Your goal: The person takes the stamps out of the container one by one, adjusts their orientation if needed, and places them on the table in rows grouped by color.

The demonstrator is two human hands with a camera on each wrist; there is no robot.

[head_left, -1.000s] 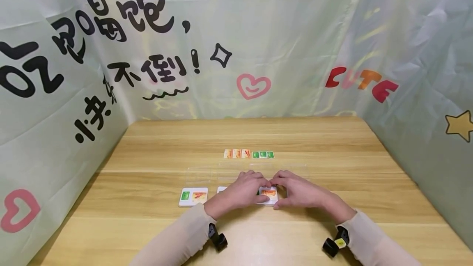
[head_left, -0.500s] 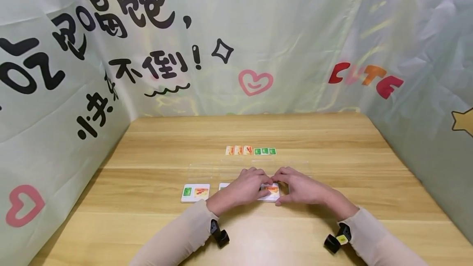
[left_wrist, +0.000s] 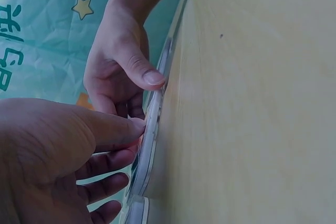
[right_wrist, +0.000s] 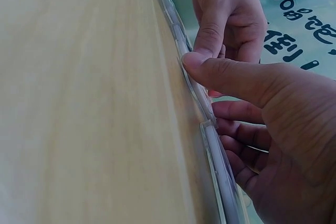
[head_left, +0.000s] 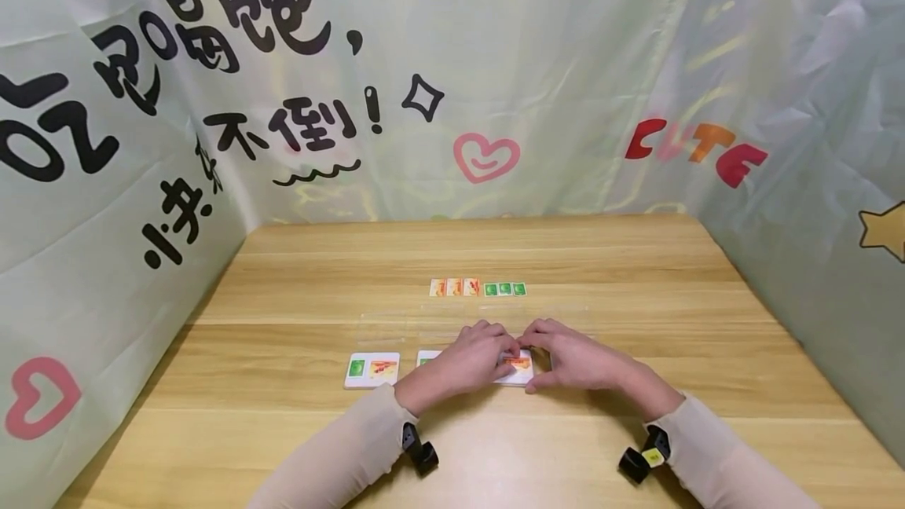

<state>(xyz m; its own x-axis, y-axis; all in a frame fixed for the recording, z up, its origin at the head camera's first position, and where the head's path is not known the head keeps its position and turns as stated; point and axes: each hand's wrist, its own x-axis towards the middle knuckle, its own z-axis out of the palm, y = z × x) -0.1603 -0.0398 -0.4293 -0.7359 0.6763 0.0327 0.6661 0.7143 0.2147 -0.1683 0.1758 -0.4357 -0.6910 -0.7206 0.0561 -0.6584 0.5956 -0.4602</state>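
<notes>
Several flat white cases lie in a row in the head view. The leftmost case (head_left: 371,384) bears a small green card (head_left: 357,368) and an orange card (head_left: 383,369). My left forearm and hand (head_left: 467,360) hide most of the second case (head_left: 426,354). Both hands meet at the third case (head_left: 519,382), where the left thumb and index finger pinch at its orange card (head_left: 522,364). My right hand (head_left: 580,356) spans that case's right end, thumb at the near edge and fingers at the far edge. In the right wrist view, the right thumb (right_wrist: 191,60) touches the case's rim.
Clear plastic rectangles (head_left: 382,327) lie in a row behind the cases. Farther back, small orange cards (head_left: 455,287) and green cards (head_left: 505,289) lie side by side. Printed cloth walls (head_left: 551,61) border the wooden table (head_left: 339,258).
The view tilts slightly, shifting the scene. Both hands stay at the third case, with only slight finger movement; the left hand's fingers cover a little more of the orange card.
</notes>
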